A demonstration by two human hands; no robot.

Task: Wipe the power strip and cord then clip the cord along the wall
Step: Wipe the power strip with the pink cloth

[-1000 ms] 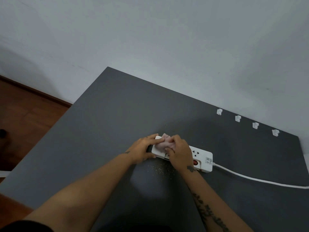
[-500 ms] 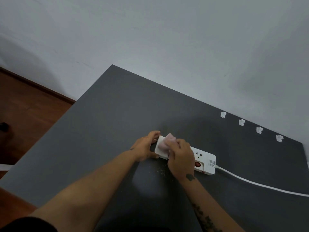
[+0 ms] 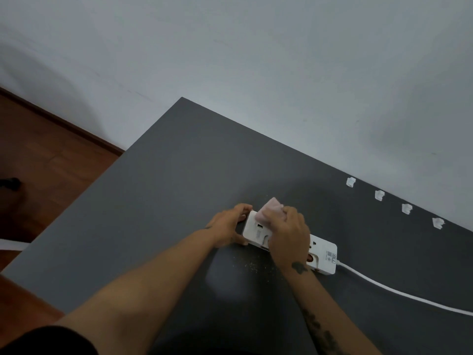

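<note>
A white power strip (image 3: 323, 254) lies on the dark grey table (image 3: 166, 190). Its white cord (image 3: 399, 290) runs off to the right edge of the view. My left hand (image 3: 227, 226) grips the strip's left end, fingers over the far side and thumb at the near side. My right hand (image 3: 289, 234) holds a small pink cloth (image 3: 271, 208) and presses it on the strip's top near the left end. My right hand covers the middle of the strip. Several white cord clips (image 3: 379, 195) sit in a row along the table's far edge by the wall.
Pale crumbs or dust (image 3: 252, 266) lie scattered on the table just in front of the strip. A grey wall (image 3: 281, 73) rises behind the table. Brown wooden floor (image 3: 46, 170) shows at the left, beyond the table's left edge.
My right hand with the cloth has slid along the strip's top toward its far left corner, uncovering part of the left end. My left hand has stayed on the left end.
</note>
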